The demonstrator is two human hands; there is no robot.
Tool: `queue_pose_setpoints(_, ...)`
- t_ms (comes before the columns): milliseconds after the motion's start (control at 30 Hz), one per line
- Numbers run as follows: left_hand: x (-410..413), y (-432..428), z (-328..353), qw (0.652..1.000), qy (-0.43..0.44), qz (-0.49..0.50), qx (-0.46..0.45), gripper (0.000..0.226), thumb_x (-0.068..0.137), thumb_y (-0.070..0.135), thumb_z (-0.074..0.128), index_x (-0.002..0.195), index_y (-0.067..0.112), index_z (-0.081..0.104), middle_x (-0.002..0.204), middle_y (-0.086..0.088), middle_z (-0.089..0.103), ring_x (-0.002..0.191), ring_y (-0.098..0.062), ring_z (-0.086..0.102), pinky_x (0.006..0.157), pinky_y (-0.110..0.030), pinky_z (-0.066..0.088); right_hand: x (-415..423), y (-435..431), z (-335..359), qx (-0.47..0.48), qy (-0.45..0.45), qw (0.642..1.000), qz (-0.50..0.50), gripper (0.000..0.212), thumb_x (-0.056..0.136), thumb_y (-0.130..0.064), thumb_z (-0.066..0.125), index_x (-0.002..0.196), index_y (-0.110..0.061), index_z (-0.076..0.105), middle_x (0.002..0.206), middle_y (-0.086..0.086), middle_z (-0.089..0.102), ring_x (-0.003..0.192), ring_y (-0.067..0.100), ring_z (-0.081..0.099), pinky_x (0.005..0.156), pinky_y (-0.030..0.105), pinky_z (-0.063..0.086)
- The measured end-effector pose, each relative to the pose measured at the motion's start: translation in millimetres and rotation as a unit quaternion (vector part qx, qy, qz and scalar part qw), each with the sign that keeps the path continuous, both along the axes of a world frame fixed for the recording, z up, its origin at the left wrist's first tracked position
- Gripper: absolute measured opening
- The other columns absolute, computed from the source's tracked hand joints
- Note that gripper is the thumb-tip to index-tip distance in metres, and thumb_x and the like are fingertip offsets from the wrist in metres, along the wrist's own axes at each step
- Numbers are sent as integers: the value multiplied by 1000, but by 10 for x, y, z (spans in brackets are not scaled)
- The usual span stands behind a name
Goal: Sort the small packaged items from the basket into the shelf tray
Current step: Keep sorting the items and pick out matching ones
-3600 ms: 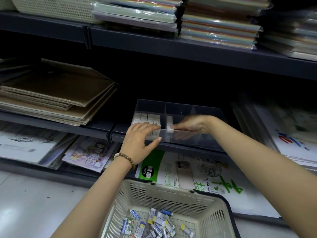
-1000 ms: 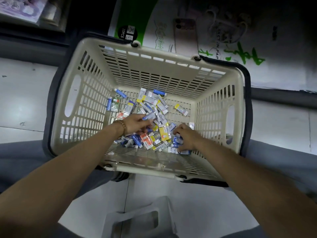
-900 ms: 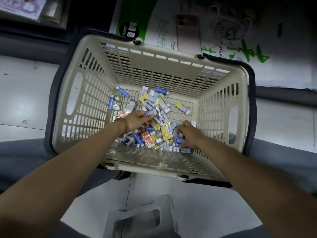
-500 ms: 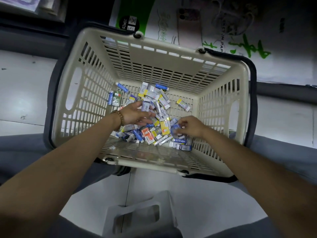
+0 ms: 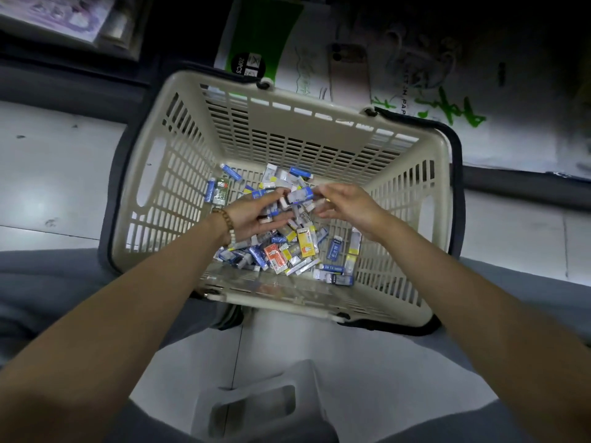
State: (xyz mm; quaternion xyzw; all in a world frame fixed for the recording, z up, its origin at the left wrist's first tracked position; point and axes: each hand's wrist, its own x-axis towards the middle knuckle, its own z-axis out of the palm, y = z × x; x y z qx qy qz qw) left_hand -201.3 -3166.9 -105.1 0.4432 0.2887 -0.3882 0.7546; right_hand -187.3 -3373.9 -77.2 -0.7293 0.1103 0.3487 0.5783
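A beige plastic basket [image 5: 289, 132] stands on the floor in front of me, with several small packaged items [image 5: 289, 252] in blue, white, yellow and orange heaped on its bottom. Both my hands are inside it, lifted above the heap. My left hand [image 5: 251, 217], with a bead bracelet at the wrist, lies palm up and cups a few small packages. My right hand [image 5: 347, 203] pinches a blue-and-white package [image 5: 300, 196] at its fingertips, right against the left hand's fingers. The shelf tray is out of view.
A grey plastic stool [image 5: 256, 407] sits between my knees at the near edge. Behind the basket, large paper packs [image 5: 383, 75] lie on the lowest shelf. Pale floor tiles [image 5: 57, 167] flank the basket on both sides.
I turned from the shelf tray down to the basket. In the last second both hands rose off the heap and came together, the right one carrying a blue-and-white package toward the left palm.
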Motion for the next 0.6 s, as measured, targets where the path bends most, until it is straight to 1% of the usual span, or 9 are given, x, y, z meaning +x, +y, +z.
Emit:
queue_pose_setpoints(67,-27,52,-35,1000,12,-22,6,22,83,21,65,102,11,68,105,-9,69,89,-19,71,62,-22,56,-120,-172,-202,-49,26,998,18,27,96,-22,49,115,-6,62,113,11,65,78,5,66,68,13,54)
queue_pose_setpoints(100,-31,55,-58,999,12,-37,12,20,85,19,64,103,11,66,103,-7,71,89,-17,71,63,-23,57,-185,-240,-326,-80,40,996,24,27,96,-21,51,115,-6,63,116,13,65,82,8,65,71,15,54)
queue_pose_setpoints(167,-25,41,-93,997,10,-62,38,17,89,18,61,103,10,64,101,-5,73,88,-16,71,65,-23,57,-286,-334,-573,-159,54,985,32,32,93,-19,58,121,-4,60,125,16,60,99,18,62,86,25,51)
queue_pose_setpoints(233,-18,25,-129,994,20,-79,78,20,90,24,60,101,8,63,101,-8,72,84,-17,71,64,-24,58,-352,-385,-766,-233,68,967,80,51,87,-21,66,131,-1,50,136,14,50,119,26,52,100,31,40)
queue_pose_setpoints(300,-19,25,-174,991,37,-86,100,23,90,29,59,97,7,64,99,-10,71,80,-18,72,61,-25,58,-412,-388,-914,-286,64,947,130,68,79,-23,75,136,-1,44,140,14,41,126,27,46,105,30,35)
queue_pose_setpoints(367,-10,42,-225,990,42,-84,105,28,90,33,59,96,7,65,95,-10,72,78,-18,72,60,-25,58,-471,-379,-1013,-328,32,934,138,71,73,-20,81,132,-3,47,134,15,40,121,28,48,101,30,36)
queue_pose_setpoints(433,5,59,-273,990,44,-79,105,29,89,34,60,100,7,66,95,-10,73,79,-16,72,61,-24,58,-520,-379,-1078,-337,0,935,109,57,71,-12,81,121,-3,55,126,16,46,112,29,54,95,32,41)
queue_pose_setpoints(533,20,58,-326,991,40,-82,102,26,88,33,61,97,9,67,91,-5,74,82,-15,70,64,-24,58,-537,-352,-1076,-300,-3,951,77,32,74,-3,76,101,-5,60,111,16,57,93,25,56,87,36,48)
queue_pose_setpoints(600,28,44,-353,991,38,-84,97,26,88,34,61,93,9,67,93,-5,74,90,-17,69,70,-26,59,-476,-320,-992,-262,3,962,75,19,77,-3,74,87,-10,59,96,13,61,86,20,55,81,34,48)
